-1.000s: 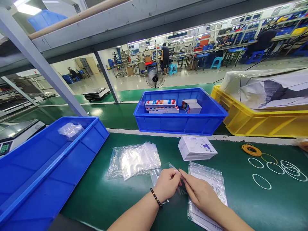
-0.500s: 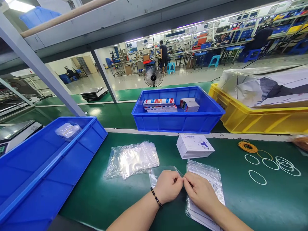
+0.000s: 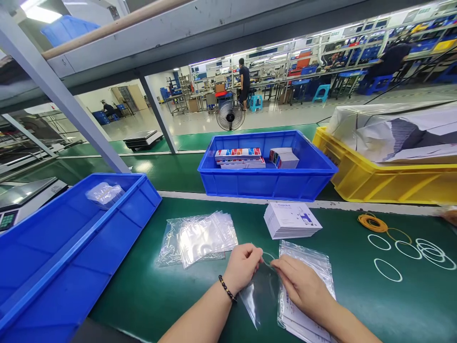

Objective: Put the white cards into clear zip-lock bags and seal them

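Observation:
A clear plastic zip bag point(image 3: 253, 302) hangs between my hands, its mouth spread into a small loop. My left hand point(image 3: 243, 266), with a beaded bracelet at the wrist, pinches one side of the mouth. The other side is pinched by the fingertips of my right hand point(image 3: 303, 281). Under and beside the right hand lie filled zip bags point(image 3: 323, 267) with printed white sheets inside. Just beyond them sits a stack of white printed booklets point(image 3: 291, 220). To the left lies a loose pile of flat clear zip bags point(image 3: 203, 236).
A blue bin point(image 3: 264, 183) with printed packs stands at the back, beside a yellow bin point(image 3: 403, 183). Another blue bin point(image 3: 89, 243) at left holds bagged items. Rubber bands point(image 3: 373, 223) and white rings point(image 3: 388, 270) lie right. Beyond are a fan point(image 3: 230, 115) and people working.
My hands have drawn apart and the bag's mouth has opened between them. The bag now hangs down toward me instead of lying beyond my left hand. The view has shifted slightly.

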A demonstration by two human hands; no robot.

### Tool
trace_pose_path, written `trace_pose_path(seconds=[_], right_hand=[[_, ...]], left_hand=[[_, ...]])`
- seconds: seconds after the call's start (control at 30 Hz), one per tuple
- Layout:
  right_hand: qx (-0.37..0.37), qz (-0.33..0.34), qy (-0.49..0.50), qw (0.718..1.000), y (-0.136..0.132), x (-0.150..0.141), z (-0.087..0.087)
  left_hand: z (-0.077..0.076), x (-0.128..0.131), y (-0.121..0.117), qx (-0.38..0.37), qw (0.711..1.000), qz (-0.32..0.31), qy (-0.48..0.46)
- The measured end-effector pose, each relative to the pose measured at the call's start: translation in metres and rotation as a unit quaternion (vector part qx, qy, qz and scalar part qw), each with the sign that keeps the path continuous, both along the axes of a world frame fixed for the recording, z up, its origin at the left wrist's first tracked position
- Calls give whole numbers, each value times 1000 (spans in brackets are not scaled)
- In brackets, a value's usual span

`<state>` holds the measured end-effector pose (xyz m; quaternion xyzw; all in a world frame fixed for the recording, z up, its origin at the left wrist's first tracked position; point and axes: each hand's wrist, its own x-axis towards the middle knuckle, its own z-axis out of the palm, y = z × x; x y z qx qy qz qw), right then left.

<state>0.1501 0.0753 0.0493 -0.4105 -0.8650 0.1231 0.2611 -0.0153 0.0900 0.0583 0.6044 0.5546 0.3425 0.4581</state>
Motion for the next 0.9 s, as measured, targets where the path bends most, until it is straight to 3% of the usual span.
trace_pose_path(seconds=[0.1, 0.17, 0.27, 0.33, 0.4, 0.47, 0.53, 0.6, 0.7, 0.77, 0.9], right_hand=[[-136, 23, 31, 990, 4, 8, 12], [-213, 39, 37, 976, 6, 15, 22], [-260, 41, 34, 964, 8, 25, 32], [-236, 42, 52, 970, 10, 31, 33], [-165, 15, 92, 982, 14, 36, 29], [-63, -88, 134, 985, 21, 42, 19], [-11, -223, 155, 962, 31, 50, 6], [-71, -306, 181, 932, 42, 57, -6], [-191, -328, 249, 891, 56, 66, -18], [-196, -327, 287, 878, 61, 69, -19], [-139, -362, 361, 848, 59, 70, -13]], left_hand=[[9, -6, -4, 174, 981, -83, 27], [11, -8, -5, 219, 957, -178, 61], [9, -9, -4, 164, 959, -202, 111], [7, -9, -3, 138, 965, -191, 117], [6, -9, -2, 110, 971, -190, 98], [5, -9, -2, 74, 978, -180, 75], [5, -8, -2, 43, 984, -167, 52], [4, -8, -2, 24, 985, -168, 30], [3, -7, -2, 9, 985, -174, 9], [1, -7, -2, -1, 985, -174, 0], [0, -7, -1, -23, 983, -181, -22]])
